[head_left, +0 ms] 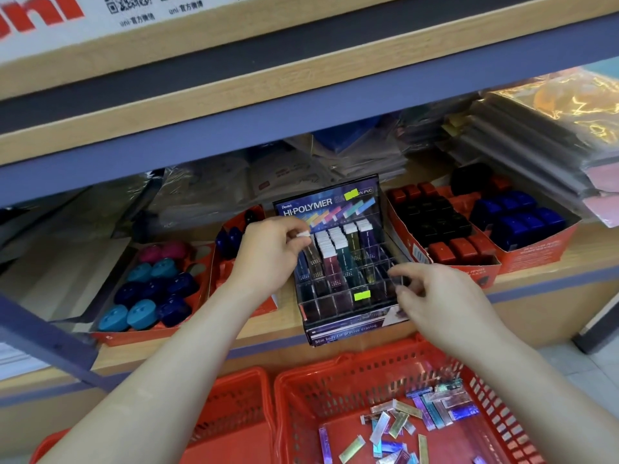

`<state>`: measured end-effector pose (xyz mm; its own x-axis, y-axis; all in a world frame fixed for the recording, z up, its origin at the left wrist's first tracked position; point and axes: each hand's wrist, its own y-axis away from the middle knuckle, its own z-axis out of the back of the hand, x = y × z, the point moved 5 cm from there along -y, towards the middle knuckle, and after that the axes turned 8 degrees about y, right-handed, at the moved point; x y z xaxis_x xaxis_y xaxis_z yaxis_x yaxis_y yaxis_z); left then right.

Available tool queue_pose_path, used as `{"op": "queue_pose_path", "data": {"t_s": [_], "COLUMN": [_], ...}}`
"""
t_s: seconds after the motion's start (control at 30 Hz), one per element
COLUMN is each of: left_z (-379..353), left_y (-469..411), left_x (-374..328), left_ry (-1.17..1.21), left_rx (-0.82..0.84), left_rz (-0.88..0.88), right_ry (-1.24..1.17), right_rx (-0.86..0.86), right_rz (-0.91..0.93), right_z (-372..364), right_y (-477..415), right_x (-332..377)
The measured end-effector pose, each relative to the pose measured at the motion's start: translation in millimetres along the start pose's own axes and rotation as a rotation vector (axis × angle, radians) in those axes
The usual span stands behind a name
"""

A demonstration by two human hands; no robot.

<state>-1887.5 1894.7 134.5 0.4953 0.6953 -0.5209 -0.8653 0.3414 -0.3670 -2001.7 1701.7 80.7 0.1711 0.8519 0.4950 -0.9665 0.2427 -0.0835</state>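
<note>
A clear acrylic display case (348, 296) with a dark Hi-Polymer header card stands on the shelf, holding several slim erasers (335, 252) upright in its back compartments. My left hand (268, 252) pinches the white end of a slim eraser (310, 252) at the case's left rear column. Over at the case's right front corner, my right hand (432, 299) touches the acrylic edge with loosely curled fingers. Below, a red basket (335, 373) holds several loose slim erasers (412, 426) lying flat.
Red cardboard trays flank the case: round blue and pink sharpeners (150, 289) on the left, black, red and blue blocks (469, 226) on the right. Wrapped paper packs (536, 128) fill the shelf's back. A second red basket (234, 410) sits lower left.
</note>
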Motion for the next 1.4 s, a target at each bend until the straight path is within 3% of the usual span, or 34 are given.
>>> {"op": "queue_pose_path", "data": {"t_s": [0.13, 0.33, 0.47, 0.7, 0.83, 1.03, 1.17, 1.3, 1.4], "left_z": [-2.7, -20.2, -21.2, 17.8, -13.6, -137.9, -222.3, -282.1, -314.3], "left_y": [6.2, 10.3, 8.5, 57.1, 129.0, 210.8, 258.3, 279.8, 275.2], "left_x": [5.7, 4.3, 9.7, -21.0, -23.3, 20.3, 52.7, 79.5, 101.7], "left_ry": [-0.007, -0.115, -0.141, 0.139, 0.299, 0.068, -0.116, -0.195, -0.189], "left_rx": [-0.001, 0.057, 0.053, -0.172, 0.031, 0.564, 0.898, 0.972, 0.919], "left_rz": [0.000, -0.144, -0.116, -0.099, -0.066, 0.074, 0.132, 0.214, 0.313], "right_ry": [0.000, -0.001, -0.025, -0.073, 0.113, 0.423, 0.481, 0.523, 0.477], "right_rx": [-0.014, -0.009, 0.024, -0.010, 0.155, 0.427, 0.598, 0.758, 0.731], "right_rz": [0.003, 0.038, 0.074, 0.115, 0.113, 0.169, 0.134, 0.026, -0.131], "right_z": [-0.1, -3.5, -4.7, 10.6, -3.5, -49.4, -96.0, -146.7, -189.1], "right_y": [-0.5, -0.8, 0.6, 20.6, 38.8, 87.9, 123.9, 143.3, 137.2], "right_x": [0.6, 1.1, -0.3, -12.0, -35.8, -77.6, -121.2, -175.9, -215.6]}}
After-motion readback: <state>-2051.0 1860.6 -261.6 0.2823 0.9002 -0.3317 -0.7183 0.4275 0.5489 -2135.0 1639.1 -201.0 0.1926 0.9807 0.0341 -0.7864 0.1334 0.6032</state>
